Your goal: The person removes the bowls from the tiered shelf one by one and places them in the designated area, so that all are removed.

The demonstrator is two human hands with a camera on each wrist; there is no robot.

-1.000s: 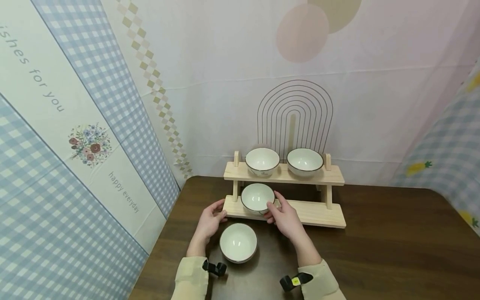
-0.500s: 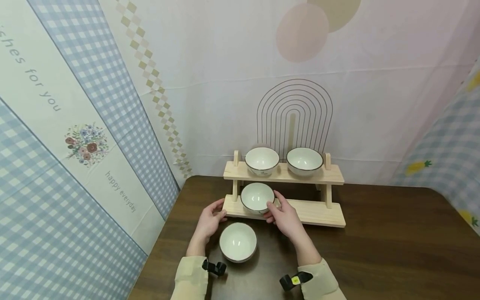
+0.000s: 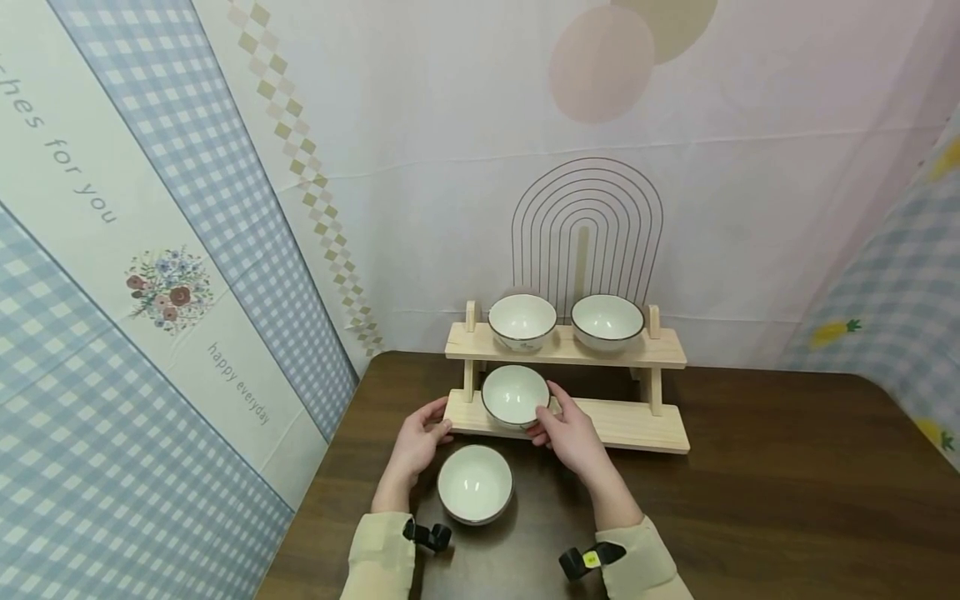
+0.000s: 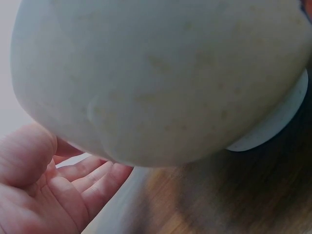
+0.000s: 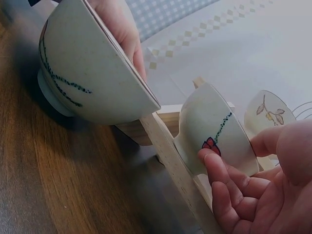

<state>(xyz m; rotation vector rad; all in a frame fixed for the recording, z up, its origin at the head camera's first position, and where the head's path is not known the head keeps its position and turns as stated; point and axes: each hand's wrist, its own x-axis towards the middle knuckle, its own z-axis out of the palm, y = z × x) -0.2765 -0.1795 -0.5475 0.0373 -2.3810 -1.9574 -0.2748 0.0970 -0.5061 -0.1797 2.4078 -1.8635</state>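
In the head view my right hand (image 3: 572, 435) pinches the right side of a white bowl (image 3: 515, 397) with a dark rim, at the left of the lower shelf. The right wrist view shows my thumb by its rim and curled fingers against its wall, beside a painted red flower (image 5: 211, 146). My left hand (image 3: 417, 440) holds the left end of the two-tier wooden rack (image 3: 637, 427), thumb at the front corner. Another white bowl (image 3: 475, 485) stands on the table between my forearms; it hides part of my left hand (image 4: 63, 195) in the left wrist view.
Two similar bowls, one on the left (image 3: 522, 322) and one on the right (image 3: 607, 322), stand on the rack's upper shelf. The rack is on a dark wooden table (image 3: 787, 467), close to a patterned cloth backdrop (image 3: 450, 225). Checked cloth (image 3: 172, 108) hangs at the left.
The head view has shifted very slightly. Both hands and all the bowls stay in place.
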